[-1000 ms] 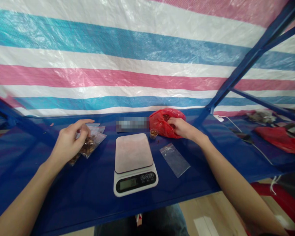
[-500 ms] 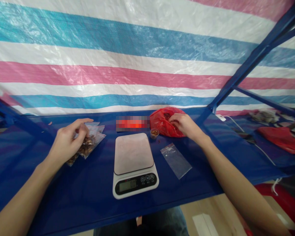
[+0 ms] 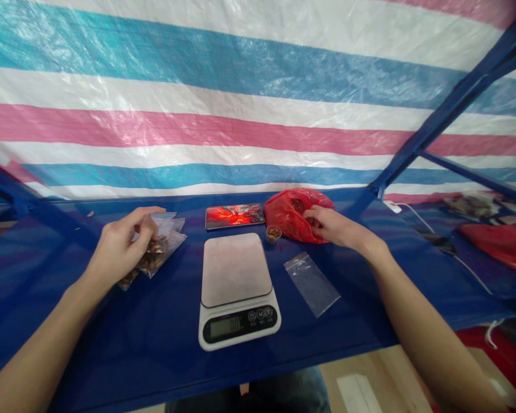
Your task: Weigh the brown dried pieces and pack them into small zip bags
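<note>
Left hand (image 3: 120, 249) rests its curled fingers on filled zip bags (image 3: 157, 252), those already packed. Right hand (image 3: 331, 226) pinches something in the red bag (image 3: 290, 215) (contents unclear). The scale (image 3: 236, 289) and the clear bag (image 3: 312, 282) on the worktop (image 3: 112, 338) lie empty.

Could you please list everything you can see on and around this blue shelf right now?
Scale: one, white, centre of the shelf.
Phone: one, screen lit red, behind the scale.
Small cup: one, brown contents, right of the phone.
Red bag: one, behind the cup.
Empty clear bag: one, flat, right of the scale.
Filled clear bags: a few, brown contents, at left.
Tarp: striped blue, white, pink, behind.
Left hand: on the filled clear bags.
Right hand: at the red bag's opening.
</note>
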Demonstrator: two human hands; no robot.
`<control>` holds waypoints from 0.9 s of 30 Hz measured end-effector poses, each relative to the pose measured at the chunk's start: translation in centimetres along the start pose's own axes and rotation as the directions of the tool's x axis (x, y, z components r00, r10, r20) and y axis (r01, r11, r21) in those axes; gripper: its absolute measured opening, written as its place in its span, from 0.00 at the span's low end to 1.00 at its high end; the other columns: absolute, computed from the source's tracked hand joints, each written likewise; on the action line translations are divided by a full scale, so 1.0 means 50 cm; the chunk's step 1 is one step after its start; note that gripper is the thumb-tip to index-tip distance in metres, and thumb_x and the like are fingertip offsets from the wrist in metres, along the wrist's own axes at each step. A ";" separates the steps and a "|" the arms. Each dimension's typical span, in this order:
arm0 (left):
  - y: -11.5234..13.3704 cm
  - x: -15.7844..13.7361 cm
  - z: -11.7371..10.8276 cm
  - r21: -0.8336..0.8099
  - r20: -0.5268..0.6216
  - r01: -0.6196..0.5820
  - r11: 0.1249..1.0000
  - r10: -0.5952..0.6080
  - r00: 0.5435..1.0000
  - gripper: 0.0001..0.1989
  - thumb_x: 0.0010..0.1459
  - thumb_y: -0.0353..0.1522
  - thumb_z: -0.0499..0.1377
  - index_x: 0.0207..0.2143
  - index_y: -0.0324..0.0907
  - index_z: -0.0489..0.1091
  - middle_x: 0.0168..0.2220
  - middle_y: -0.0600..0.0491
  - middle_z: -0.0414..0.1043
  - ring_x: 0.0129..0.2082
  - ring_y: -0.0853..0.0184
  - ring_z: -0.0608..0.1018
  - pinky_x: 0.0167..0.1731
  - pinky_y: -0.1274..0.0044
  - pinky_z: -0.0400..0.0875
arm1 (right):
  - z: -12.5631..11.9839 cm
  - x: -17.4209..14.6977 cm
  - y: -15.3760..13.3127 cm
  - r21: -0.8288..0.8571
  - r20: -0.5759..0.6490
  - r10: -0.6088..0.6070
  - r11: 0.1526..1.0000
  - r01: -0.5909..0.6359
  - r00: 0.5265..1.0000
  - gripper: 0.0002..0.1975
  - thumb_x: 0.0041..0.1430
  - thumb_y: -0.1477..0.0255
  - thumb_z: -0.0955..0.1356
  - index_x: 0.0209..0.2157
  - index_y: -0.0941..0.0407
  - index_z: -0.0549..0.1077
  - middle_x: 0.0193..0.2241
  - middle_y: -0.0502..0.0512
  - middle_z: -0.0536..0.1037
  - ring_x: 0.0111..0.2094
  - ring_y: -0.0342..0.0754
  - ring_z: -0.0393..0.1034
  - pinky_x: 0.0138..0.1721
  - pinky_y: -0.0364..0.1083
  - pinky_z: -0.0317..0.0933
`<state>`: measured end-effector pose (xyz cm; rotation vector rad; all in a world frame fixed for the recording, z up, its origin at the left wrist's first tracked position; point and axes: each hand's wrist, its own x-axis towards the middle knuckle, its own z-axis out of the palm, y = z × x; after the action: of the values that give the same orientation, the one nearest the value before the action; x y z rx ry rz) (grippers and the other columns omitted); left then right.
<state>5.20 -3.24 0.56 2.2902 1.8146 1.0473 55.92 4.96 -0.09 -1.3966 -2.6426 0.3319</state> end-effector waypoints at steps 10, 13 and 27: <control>0.010 0.002 -0.002 -0.020 -0.005 -0.008 1.000 0.008 1.000 0.20 0.67 0.36 0.50 0.54 0.39 0.75 0.27 0.59 0.75 0.28 0.69 0.79 0.37 0.79 0.71 | -0.012 0.012 -0.017 -0.019 -0.176 -0.076 0.997 0.074 0.981 0.16 0.54 0.86 0.63 0.36 0.56 0.77 0.37 0.60 0.81 0.40 0.55 0.76 0.45 0.49 0.66; 0.011 0.001 -0.004 -0.011 0.013 0.007 1.000 -0.007 1.000 0.21 0.67 0.36 0.50 0.55 0.39 0.74 0.28 0.59 0.76 0.28 0.69 0.78 0.37 0.79 0.71 | -0.016 0.011 -0.017 -0.041 -0.264 -0.066 0.998 0.057 0.962 0.16 0.55 0.85 0.63 0.37 0.56 0.79 0.39 0.60 0.82 0.42 0.56 0.77 0.46 0.50 0.67; 0.007 0.003 -0.006 -0.020 0.039 0.000 1.000 0.001 0.999 0.21 0.67 0.36 0.50 0.55 0.39 0.74 0.31 0.55 0.79 0.30 0.67 0.80 0.40 0.77 0.71 | -0.041 0.009 -0.068 0.034 -0.544 0.029 0.999 -0.012 0.839 0.10 0.63 0.79 0.66 0.34 0.55 0.80 0.36 0.59 0.83 0.38 0.55 0.78 0.43 0.50 0.68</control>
<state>5.35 -3.35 1.01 2.2832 1.7813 1.0095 53.39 3.77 2.79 -1.2724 -2.1435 -0.0329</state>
